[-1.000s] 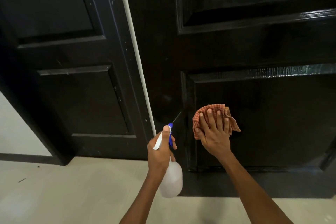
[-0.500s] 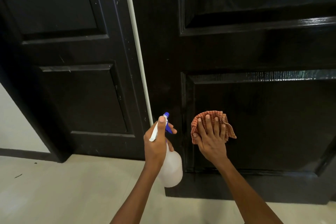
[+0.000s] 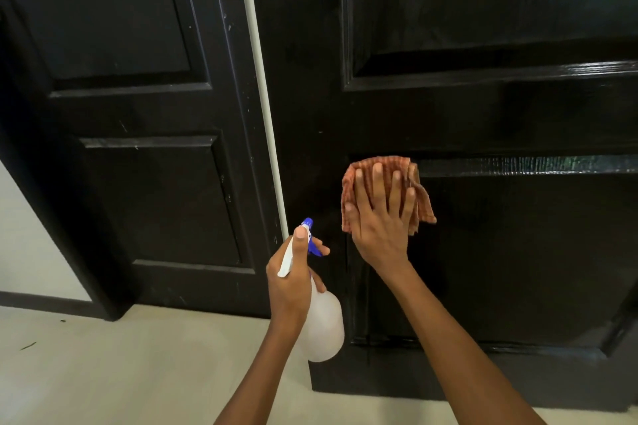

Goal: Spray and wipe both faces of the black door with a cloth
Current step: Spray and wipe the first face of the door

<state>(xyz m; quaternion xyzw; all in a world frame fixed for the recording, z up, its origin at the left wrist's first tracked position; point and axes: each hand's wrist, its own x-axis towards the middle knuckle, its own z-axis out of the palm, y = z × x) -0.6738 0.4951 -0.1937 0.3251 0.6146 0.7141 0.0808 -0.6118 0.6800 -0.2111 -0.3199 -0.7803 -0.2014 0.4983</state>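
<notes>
Black door (image 3: 483, 121) straight ahead of both hands, its glossy panelled face filling the space above and to the right of them. Orange checked cloth (image 3: 386, 190) pressed flat against that face, at the upper left corner of the lower recessed panel, directly under the right hand (image 3: 379, 217). White spray bottle (image 3: 322, 324) with a blue nozzle just left of and below the cloth, hanging from the left hand (image 3: 290, 283), close to the door's left edge.

Second black panelled leaf (image 3: 138, 114) to the left of the left hand, parted from the wiped door by a thin pale strip (image 3: 262, 97). Pale floor (image 3: 121, 373) beneath both forearms; a bit of white wall (image 3: 27, 235) with a dark skirting far left.

Right hand open, fingers straight and spread, palm bearing on the cloth. Left hand curled round the bottle's neck and sprayer head, thumb laid along the top, a finger at the blue trigger, nozzle pointing toward the door.
</notes>
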